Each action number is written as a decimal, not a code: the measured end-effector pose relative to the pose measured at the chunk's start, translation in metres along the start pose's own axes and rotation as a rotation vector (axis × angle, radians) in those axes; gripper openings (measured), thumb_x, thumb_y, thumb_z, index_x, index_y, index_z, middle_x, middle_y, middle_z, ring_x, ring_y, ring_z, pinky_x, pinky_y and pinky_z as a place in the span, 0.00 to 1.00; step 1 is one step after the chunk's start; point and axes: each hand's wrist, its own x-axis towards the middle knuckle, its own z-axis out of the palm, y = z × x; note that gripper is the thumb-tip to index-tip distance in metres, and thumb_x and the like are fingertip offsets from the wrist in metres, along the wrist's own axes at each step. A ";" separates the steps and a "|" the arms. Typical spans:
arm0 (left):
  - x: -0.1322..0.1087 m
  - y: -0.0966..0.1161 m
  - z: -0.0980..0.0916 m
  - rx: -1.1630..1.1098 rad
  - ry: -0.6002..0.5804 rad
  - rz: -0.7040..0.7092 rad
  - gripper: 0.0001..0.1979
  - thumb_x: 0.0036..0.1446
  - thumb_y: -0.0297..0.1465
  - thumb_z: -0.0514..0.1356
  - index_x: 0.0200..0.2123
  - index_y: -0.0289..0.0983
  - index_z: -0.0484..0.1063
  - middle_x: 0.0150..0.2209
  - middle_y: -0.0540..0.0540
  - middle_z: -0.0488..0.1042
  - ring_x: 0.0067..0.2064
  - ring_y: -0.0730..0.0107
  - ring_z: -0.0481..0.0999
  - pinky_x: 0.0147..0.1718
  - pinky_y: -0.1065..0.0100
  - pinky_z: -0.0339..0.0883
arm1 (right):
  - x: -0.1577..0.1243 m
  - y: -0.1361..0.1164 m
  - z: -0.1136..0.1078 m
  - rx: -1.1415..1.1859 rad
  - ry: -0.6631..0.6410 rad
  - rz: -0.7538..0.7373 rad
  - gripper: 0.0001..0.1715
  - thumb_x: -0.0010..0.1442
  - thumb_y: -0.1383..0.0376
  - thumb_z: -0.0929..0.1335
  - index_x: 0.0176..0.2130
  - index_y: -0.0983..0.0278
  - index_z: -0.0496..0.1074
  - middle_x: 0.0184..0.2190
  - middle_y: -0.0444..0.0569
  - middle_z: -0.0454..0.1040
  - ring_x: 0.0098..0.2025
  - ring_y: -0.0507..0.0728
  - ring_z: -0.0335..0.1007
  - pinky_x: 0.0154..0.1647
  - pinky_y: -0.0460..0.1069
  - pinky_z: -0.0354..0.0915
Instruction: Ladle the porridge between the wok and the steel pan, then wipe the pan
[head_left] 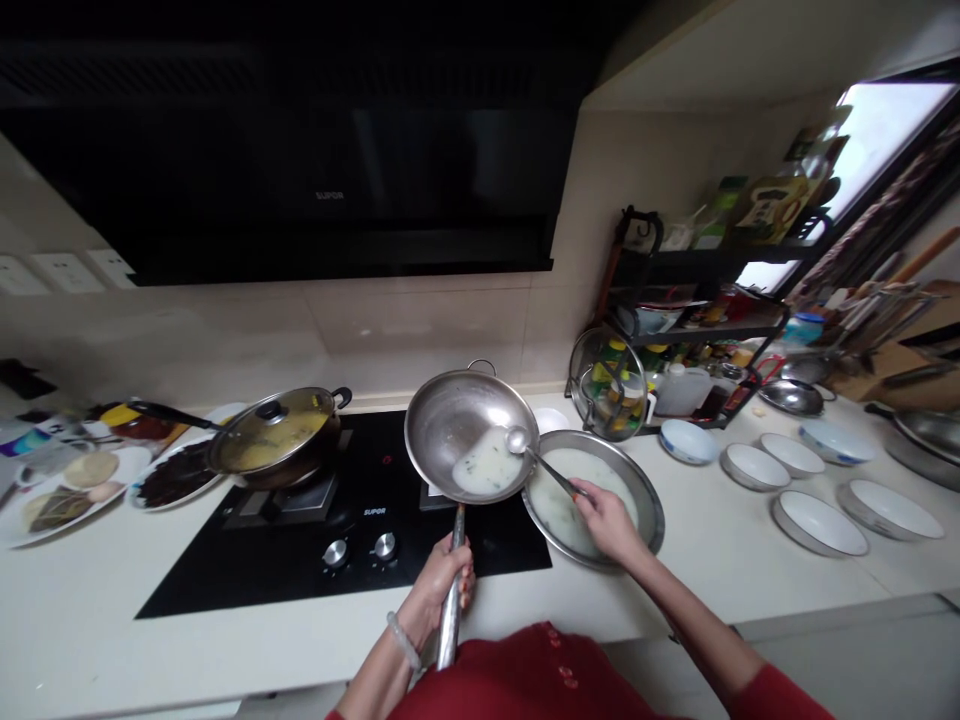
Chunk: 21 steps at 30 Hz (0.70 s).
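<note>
My left hand (448,572) is wrapped round the metal handle of a steel wok (439,425), which tilts to the right above the stove. Milky white soup with dark bits (486,468) pools in the wok's lower right side. In my right hand (611,520) is a ladle (519,440), gripped by its handle, with its bowl at the wok's right rim over the soup. Beneath my right hand a wide steel basin (651,500) stands on the counter, holding similar pale liquid. The wok's rim overlaps the basin's left edge in view.
On the left burner sits a lidded pan (281,440) of yellow food. Plates of food, including a dark dish (176,474), lie further left. Several bowls (819,522) stand on the right counter. A glass lid (609,385) leans on a spice rack (705,330). Overhead hangs a black range hood (330,150).
</note>
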 end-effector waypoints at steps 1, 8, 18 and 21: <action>0.000 0.000 0.000 0.000 0.001 0.000 0.17 0.38 0.32 0.61 0.30 0.42 0.55 0.15 0.61 0.58 0.14 0.81 0.54 0.12 0.77 0.46 | 0.007 -0.003 0.006 -0.068 -0.001 -0.054 0.20 0.55 0.67 0.65 0.46 0.66 0.77 0.38 0.54 0.80 0.46 0.62 0.74 0.50 0.52 0.65; 0.003 -0.002 -0.002 -0.017 -0.008 0.017 0.18 0.42 0.34 0.64 0.30 0.42 0.55 0.15 0.61 0.57 0.13 0.81 0.55 0.13 0.78 0.46 | 0.030 -0.019 0.035 -0.126 -0.083 -0.051 0.17 0.54 0.72 0.67 0.43 0.64 0.77 0.37 0.54 0.80 0.47 0.61 0.75 0.45 0.48 0.65; 0.003 -0.002 -0.002 -0.021 -0.007 0.007 0.17 0.40 0.32 0.62 0.30 0.42 0.54 0.14 0.61 0.57 0.13 0.81 0.54 0.12 0.78 0.46 | 0.020 -0.031 0.030 0.279 -0.131 0.313 0.16 0.54 0.70 0.64 0.43 0.70 0.72 0.13 0.36 0.59 0.12 0.45 0.46 0.13 0.42 0.42; 0.002 -0.001 -0.002 -0.017 -0.004 0.007 0.18 0.41 0.33 0.63 0.30 0.42 0.54 0.15 0.62 0.58 0.14 0.81 0.54 0.13 0.78 0.46 | 0.016 -0.033 0.024 0.307 -0.128 0.342 0.16 0.54 0.69 0.65 0.43 0.70 0.71 0.13 0.36 0.59 0.12 0.45 0.46 0.13 0.41 0.41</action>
